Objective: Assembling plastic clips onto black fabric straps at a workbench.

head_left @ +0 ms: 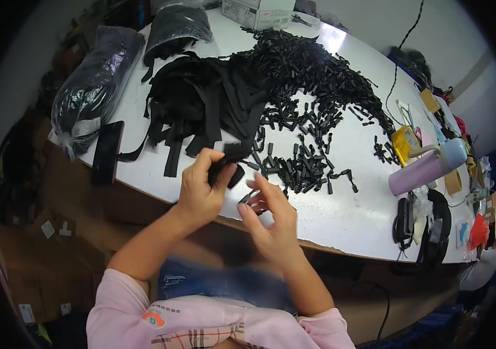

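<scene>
Over the table's front edge, my left hand (201, 189) is closed around a folded black fabric strap (234, 152), with the thumb pressed on it. A dark rounded part of the bundle bulges out beside the thumb. Just to the right, my right hand (272, 221) has its fingers curled toward the thumb around a small black plastic piece (246, 198), slightly blurred. A pile of black straps (201, 99) lies beyond my left hand. Small black plastic pieces with cord loops (303, 168) are scattered beyond my right hand, and a large heap of them (312, 64) spreads behind.
Plastic-wrapped black rolls (94, 87) and a black phone (108, 152) lie at the left. A white box (258, 14) stands at the back. At the right are a lilac bottle (419, 173), a yellow pouch (405, 142), a tape roll (452, 182) and a black strap bundle (438, 221).
</scene>
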The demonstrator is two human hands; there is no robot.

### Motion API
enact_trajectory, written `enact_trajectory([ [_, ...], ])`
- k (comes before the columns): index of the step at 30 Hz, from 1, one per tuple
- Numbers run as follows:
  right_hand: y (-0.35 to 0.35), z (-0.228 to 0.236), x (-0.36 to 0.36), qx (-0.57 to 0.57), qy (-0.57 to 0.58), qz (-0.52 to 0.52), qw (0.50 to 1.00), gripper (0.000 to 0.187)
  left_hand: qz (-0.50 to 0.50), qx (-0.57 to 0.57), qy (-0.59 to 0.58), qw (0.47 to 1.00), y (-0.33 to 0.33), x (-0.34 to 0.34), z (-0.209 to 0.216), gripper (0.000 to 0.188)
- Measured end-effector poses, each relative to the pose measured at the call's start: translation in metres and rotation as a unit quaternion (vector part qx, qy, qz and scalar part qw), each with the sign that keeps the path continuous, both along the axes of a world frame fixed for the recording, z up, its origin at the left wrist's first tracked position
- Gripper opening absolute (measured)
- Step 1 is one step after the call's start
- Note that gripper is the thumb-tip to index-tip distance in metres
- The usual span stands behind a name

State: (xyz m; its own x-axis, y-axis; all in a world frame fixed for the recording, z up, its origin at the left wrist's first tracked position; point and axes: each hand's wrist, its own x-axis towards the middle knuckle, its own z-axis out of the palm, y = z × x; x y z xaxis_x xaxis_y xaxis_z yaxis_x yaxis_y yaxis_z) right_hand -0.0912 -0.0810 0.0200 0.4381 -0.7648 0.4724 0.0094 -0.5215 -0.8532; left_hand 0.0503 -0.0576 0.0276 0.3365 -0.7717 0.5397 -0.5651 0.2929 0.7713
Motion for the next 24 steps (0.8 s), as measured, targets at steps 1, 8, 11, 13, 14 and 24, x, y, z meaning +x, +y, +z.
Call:
enact_trajectory([
  [1,-0.002,0.000,0.008,0.039,-0.044,0.019,0.998,0.036,-0.010,-0.004,0.025,1.000,0.003,-0.005,0.003,0.019],
  [8,-0.003,0.010,0.024,0.006,-0.101,0.029,0.994,0.023,-0.017,-0.086,0.111,0.990,0.015,-0.015,0.010,0.022],
  [11,-0.002,0.007,0.021,0.079,-0.120,0.063,0.988,0.021,-0.093,-0.021,0.176,0.980,0.022,-0.009,0.019,0.023],
  [13,0.004,0.013,0.020,0.101,-0.094,0.080,0.987,0.020,-0.096,-0.047,0.205,0.973,0.023,-0.008,0.015,0.026],
  [14,0.006,0.016,0.020,0.122,-0.069,0.094,0.986,0.019,-0.078,-0.039,0.200,0.976,0.027,-0.007,0.016,0.023],
  [24,0.013,0.029,0.013,-0.051,-0.028,-0.015,0.998,0.022,-0.024,-0.043,0.249,0.967,0.040,-0.031,-0.004,0.024],
])
